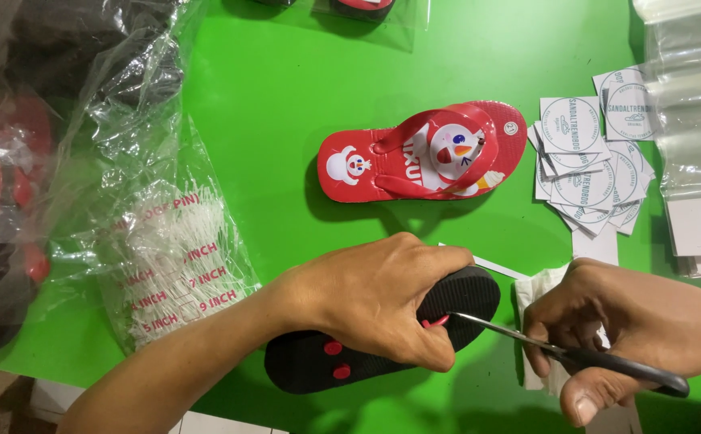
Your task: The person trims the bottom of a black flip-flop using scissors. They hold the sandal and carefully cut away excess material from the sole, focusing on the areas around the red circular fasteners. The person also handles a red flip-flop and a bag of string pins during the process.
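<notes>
Low in the frame, the left hand (383,301) clamps an upturned black sandal (318,363) on the green table (270,104); the right hand (632,337) grips scissors (543,345), tips at its red strap plug (437,322); a red sandal (423,153) lies above.

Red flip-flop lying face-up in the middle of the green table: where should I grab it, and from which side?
Judging by its pose, take the red flip-flop by the raised strap, coming from above. The sole lies flat on the green table, but the strap arches clear, leaving room for fingers beneath. The paper tags crowd its right end.
</notes>
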